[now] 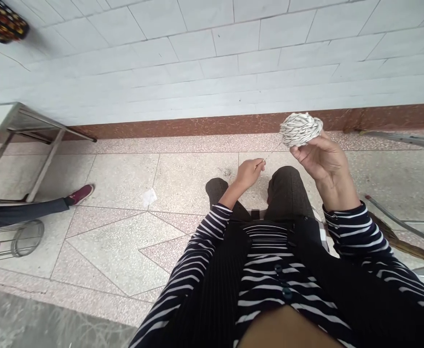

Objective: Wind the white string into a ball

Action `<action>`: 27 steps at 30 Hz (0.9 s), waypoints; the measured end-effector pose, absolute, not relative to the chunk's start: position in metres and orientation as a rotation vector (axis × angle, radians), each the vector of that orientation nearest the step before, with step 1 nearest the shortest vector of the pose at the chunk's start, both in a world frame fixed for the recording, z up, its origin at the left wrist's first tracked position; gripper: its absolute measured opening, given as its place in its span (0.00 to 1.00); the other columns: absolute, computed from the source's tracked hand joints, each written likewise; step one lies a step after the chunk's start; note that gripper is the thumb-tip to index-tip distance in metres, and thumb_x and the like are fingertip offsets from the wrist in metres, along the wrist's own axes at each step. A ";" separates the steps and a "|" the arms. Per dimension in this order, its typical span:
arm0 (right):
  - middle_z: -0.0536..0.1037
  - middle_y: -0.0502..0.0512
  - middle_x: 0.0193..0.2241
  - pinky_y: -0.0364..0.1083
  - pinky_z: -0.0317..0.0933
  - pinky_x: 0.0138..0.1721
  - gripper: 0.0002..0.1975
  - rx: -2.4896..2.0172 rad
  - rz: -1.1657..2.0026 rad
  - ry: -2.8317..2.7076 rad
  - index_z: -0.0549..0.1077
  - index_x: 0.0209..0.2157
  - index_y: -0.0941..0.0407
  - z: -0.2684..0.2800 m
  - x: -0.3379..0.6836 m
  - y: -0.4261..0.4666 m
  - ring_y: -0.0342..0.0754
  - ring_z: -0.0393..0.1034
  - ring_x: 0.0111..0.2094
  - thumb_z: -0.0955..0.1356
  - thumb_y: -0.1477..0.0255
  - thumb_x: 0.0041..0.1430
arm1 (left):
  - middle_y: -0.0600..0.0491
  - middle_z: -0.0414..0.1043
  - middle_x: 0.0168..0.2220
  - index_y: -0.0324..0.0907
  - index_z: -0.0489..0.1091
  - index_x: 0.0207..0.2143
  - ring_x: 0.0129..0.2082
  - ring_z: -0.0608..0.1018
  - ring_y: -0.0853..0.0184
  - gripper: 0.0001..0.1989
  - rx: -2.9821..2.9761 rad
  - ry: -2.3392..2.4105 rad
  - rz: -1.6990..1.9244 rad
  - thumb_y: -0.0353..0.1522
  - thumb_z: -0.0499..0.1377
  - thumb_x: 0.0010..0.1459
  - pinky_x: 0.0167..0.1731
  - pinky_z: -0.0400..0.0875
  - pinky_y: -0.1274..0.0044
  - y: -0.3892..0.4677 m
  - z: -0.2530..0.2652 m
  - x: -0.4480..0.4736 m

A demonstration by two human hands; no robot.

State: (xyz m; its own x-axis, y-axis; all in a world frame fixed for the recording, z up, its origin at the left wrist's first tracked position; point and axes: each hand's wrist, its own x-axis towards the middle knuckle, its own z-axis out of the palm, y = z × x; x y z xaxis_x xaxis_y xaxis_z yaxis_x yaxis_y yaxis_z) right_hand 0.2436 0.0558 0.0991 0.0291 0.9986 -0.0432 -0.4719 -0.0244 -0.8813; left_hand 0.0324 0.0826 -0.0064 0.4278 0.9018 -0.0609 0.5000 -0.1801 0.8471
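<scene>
Raised at the right, my right hand [326, 157] holds a wound ball of white cord [301, 129] flecked with dark strands, its fingers closed around the underside. My left hand [250, 173] is lower and to the left, closed in a pinch in front of my knees. A thin strand of the cord [272, 152] runs between its fingertips and the ball. On the floor just left of that hand lies a small tangle of similar cord [226, 172].
A tiled white wall [197, 72] stands ahead, with a red-brown skirting [183, 130]. Left are a metal-legged table [47, 164], another person's shoe [81, 194] and a round wire stool [27, 238]. A paper scrap [149, 196] lies on the floor. Metal legs [400, 220] stand right.
</scene>
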 end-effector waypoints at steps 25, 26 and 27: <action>0.83 0.53 0.53 0.48 0.80 0.32 0.36 -0.930 1.703 -0.798 0.76 0.59 0.46 0.069 0.236 0.034 0.55 0.81 0.43 0.78 0.75 0.46 | 0.45 0.85 0.52 0.42 0.83 0.51 0.55 0.83 0.57 0.17 1.554 0.980 1.003 0.43 0.61 0.72 0.60 0.75 0.64 0.093 0.004 0.043; 0.83 0.53 0.54 0.48 0.80 0.32 0.36 -0.921 1.700 -0.785 0.76 0.60 0.46 0.068 0.236 0.033 0.55 0.81 0.44 0.77 0.75 0.47 | 0.46 0.85 0.52 0.43 0.82 0.52 0.56 0.83 0.57 0.18 1.588 1.008 1.011 0.44 0.60 0.72 0.60 0.74 0.65 0.092 0.006 0.039; 0.83 0.53 0.53 0.47 0.80 0.32 0.37 -0.909 1.698 -0.767 0.75 0.61 0.45 0.066 0.236 0.033 0.54 0.81 0.44 0.77 0.75 0.48 | 0.46 0.85 0.52 0.43 0.82 0.53 0.56 0.83 0.58 0.18 1.623 1.032 1.008 0.43 0.59 0.73 0.61 0.74 0.65 0.090 0.007 0.035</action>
